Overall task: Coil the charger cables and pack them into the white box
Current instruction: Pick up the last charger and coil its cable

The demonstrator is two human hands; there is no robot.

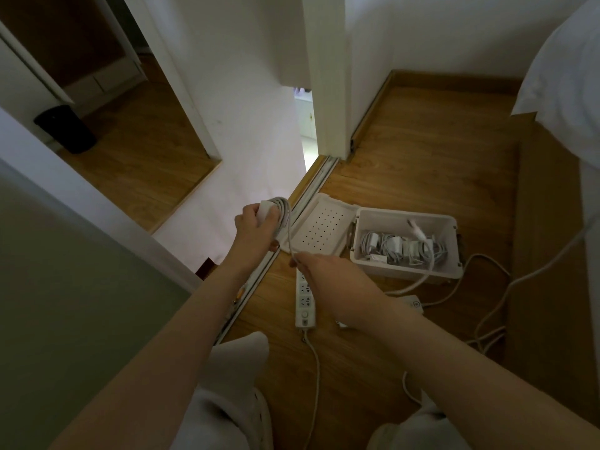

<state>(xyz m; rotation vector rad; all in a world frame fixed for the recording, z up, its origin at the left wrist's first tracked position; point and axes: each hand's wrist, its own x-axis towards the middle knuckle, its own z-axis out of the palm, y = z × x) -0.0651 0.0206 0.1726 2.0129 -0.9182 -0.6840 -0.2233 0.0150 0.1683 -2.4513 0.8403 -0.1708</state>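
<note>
My left hand (256, 224) grips a white charger block (267, 210) with grey-white cable loops (283, 207) wound around it. A strand of that cable runs down to my right hand (328, 271), which pinches it between the fingertips. The white box (406, 271) stands open on the wooden floor to the right, holding several coiled white cables and chargers (402, 250). Its perforated lid (319, 227) lies flat to its left, just beyond both hands.
A white power strip (305, 302) lies on the floor under my right hand, its cord trailing toward me. Loose white cables (493, 306) snake to the right of the box. A sliding-door track (276, 258), white walls and bedding (565, 76) hem in the floor.
</note>
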